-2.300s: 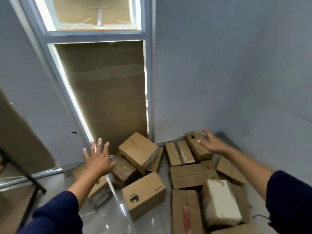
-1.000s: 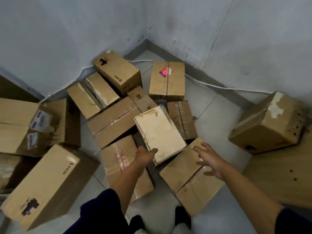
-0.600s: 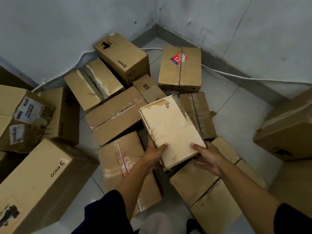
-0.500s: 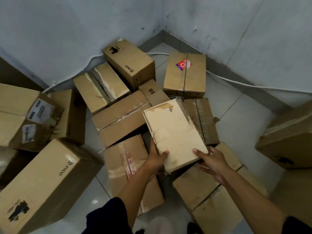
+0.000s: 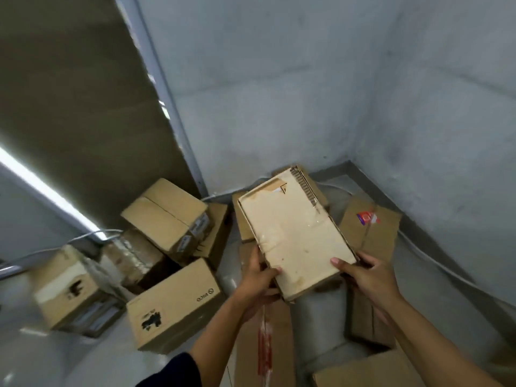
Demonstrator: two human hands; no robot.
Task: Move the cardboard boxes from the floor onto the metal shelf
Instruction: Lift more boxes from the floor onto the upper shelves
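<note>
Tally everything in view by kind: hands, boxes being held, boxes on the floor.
Hands: 2, left hand and right hand
Boxes held: 1, the pale box, gripped by both hands
Boxes on the floor: at least 10; overlaps and the held box hide the exact number
Total: at least 13

"PICO" upside down on the brown box [image 5: 178, 303] side.

Grey painted walls [image 5: 293, 88] meeting in a corner, pale cable [image 5: 435, 261] along the skirting, glossy grey floor [image 5: 42, 358], brown panel [image 5: 72, 107] in a frame
</note>
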